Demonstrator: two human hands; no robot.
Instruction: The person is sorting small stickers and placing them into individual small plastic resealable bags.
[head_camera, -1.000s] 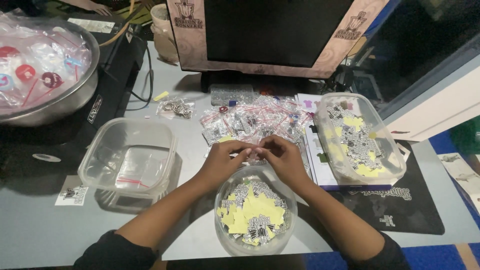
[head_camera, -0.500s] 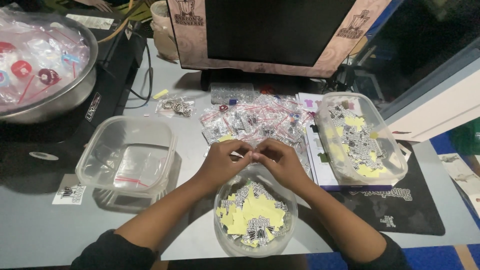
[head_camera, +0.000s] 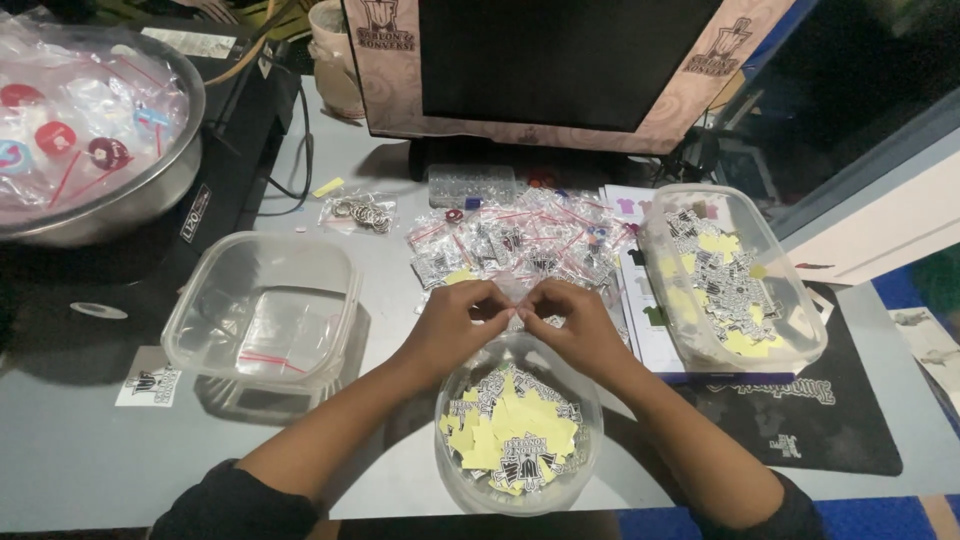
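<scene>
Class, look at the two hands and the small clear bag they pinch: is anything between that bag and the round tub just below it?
Nothing visible: left hand and right hand hold the bag directly above the open tub.

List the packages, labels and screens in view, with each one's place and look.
Monitor: back centre, dark screen, pinkish patterned frame.
Small zip bags: heaped before the monitor, clear with red seal strips.
Stickers: round clear bowl under both hands, yellow-backed, black and white.
Sticker tub: right, clear, rectangular.
Loose sticker: front left, white with black design.
</scene>
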